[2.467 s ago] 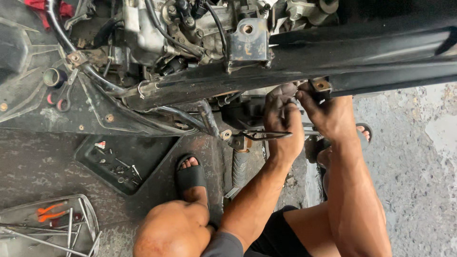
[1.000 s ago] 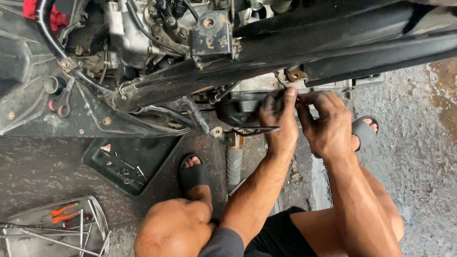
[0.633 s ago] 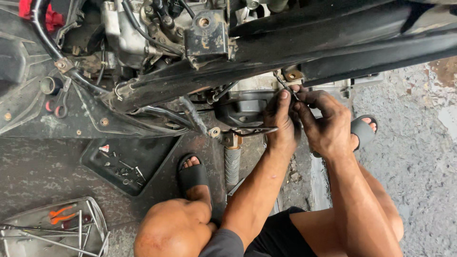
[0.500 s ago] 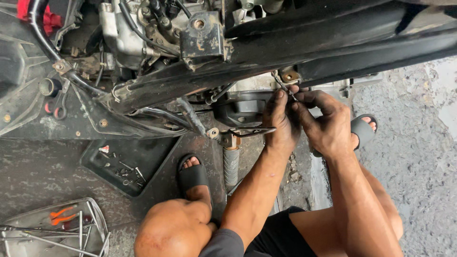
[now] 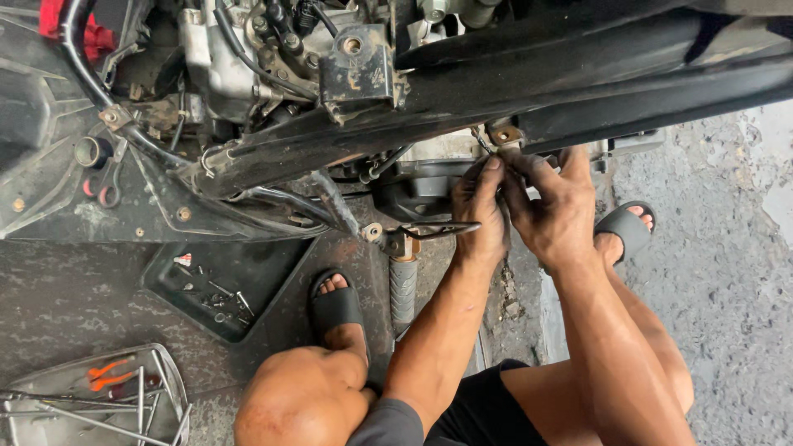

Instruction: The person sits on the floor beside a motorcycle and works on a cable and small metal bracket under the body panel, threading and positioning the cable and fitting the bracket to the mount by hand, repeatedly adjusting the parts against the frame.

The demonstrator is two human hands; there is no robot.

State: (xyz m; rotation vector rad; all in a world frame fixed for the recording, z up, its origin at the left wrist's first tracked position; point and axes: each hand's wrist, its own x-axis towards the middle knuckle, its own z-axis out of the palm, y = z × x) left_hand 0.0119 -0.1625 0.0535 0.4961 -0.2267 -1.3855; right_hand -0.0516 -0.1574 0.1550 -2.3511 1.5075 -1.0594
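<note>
both hands meet just under the frame tube, left hand and right hand pinching a thin wire that runs up toward the bracket directly above their fingertips.

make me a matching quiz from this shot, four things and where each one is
Things:
1. left hand
2. black tray
3. orange pliers
4. right sandal

Places:
A. in the metal tray at the bottom left corner
B. on the ground right of the right hand
C. fingertips up at the small bracket under the frame
D. on the ground left of the left sandal, with small parts in it

Pairs: 1-C, 2-D, 3-A, 4-B
</note>
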